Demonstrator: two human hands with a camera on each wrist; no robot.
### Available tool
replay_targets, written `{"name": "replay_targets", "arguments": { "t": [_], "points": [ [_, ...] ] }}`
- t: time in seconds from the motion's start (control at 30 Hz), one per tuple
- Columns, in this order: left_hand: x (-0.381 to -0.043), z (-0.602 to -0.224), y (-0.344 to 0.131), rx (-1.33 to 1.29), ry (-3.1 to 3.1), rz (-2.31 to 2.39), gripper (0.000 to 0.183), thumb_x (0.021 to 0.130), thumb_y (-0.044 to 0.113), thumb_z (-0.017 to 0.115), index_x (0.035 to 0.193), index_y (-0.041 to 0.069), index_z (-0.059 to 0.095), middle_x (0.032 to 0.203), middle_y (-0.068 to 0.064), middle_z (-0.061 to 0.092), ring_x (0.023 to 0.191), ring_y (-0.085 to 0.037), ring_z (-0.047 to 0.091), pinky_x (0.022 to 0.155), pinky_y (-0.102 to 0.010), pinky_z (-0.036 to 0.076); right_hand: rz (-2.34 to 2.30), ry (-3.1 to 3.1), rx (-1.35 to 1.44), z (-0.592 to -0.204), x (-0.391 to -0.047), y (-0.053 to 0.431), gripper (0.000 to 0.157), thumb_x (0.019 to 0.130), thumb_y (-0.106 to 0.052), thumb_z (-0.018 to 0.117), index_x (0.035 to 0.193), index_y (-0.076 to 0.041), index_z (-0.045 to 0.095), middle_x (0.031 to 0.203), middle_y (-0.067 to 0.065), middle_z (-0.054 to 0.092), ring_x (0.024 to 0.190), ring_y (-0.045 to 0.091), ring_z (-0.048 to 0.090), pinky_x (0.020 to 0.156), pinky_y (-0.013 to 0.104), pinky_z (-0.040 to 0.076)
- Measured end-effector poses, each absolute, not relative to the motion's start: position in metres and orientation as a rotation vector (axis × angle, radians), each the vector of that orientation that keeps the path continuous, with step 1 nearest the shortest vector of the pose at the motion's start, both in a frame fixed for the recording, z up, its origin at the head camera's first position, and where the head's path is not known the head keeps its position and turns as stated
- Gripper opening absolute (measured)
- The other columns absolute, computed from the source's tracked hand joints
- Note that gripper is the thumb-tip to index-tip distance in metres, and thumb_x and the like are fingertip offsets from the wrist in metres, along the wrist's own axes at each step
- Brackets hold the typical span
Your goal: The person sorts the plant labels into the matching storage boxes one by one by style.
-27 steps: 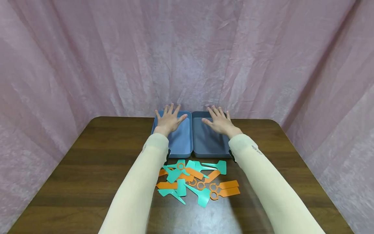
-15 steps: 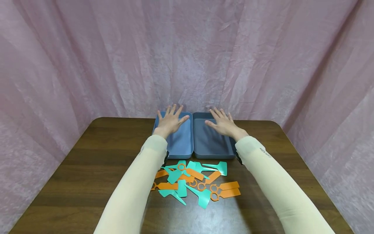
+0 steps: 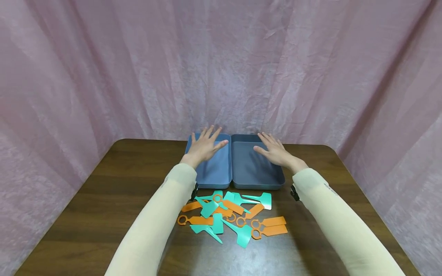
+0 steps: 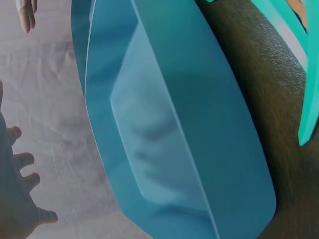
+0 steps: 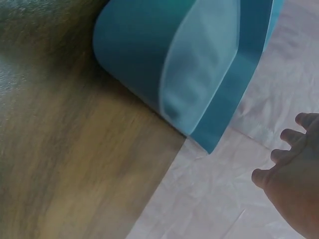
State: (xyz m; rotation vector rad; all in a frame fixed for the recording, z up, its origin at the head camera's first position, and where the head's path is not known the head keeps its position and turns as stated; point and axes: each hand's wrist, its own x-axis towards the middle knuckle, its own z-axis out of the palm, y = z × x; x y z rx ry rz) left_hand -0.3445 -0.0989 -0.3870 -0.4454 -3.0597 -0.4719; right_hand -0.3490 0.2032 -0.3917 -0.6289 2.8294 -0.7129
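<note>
Over the lighter blue tray (image 3: pixel 215 174) hovers my left hand (image 3: pixel 203 147), fingers spread and holding nothing. My right hand (image 3: pixel 276 151) hangs above the darker grey-blue tray (image 3: pixel 253 172) beside it, also with straight, spread fingers. In front of the trays lies a loose pile of flat plastic plant labels. Some are green T-shaped labels (image 3: pixel 244 234) with pointed stems, and others are orange labels (image 3: pixel 276 230) with a ring at one end. Several of them overlap. In the left wrist view a green label (image 4: pixel 311 84) lies close to the tray wall.
The trays stand side by side at the back of a dark wooden table (image 3: pixel 138 180). A pink curtain (image 3: pixel 221 65) hangs behind and around it. Both forearms reach in from the front, on either side of the labels.
The right hand has moved rightward relative to its tray, uncovering more of it. The left hand has stayed nearly over its tray. The view has shifted slightly; the labels lie unchanged.
</note>
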Motion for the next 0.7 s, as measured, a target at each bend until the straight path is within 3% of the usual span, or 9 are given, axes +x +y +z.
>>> {"name": "replay_targets", "arguments": {
  "t": [0.37,0.7],
  "points": [
    [-0.339,-0.39,-0.105,-0.507,-3.045,-0.472,0.077,0.106,0.069,0.027,0.169,0.026,0.013,0.174,-0.011,0.009,0.159,-0.037,0.01,0.121,-0.07,0.009,-0.837,2.812,-0.649,-0.392,-0.346,0.213,0.077,0.111,-0.051,0.039,0.168,-0.011,0.005,0.174,0.017,-0.002,0.159,0.039,-0.006,0.123,0.062,-0.007],
    [-0.33,-0.392,-0.107,-0.564,-3.008,-0.593,0.075,0.107,0.068,0.03,0.169,0.029,0.015,0.174,-0.01,0.013,0.159,-0.035,0.012,0.121,-0.069,0.01,-0.988,2.774,-0.631,-0.393,-0.342,0.22,0.078,0.111,-0.051,0.041,0.169,-0.015,0.003,0.174,0.015,-0.002,0.159,0.038,-0.009,0.122,0.065,-0.005]
  ]
}}
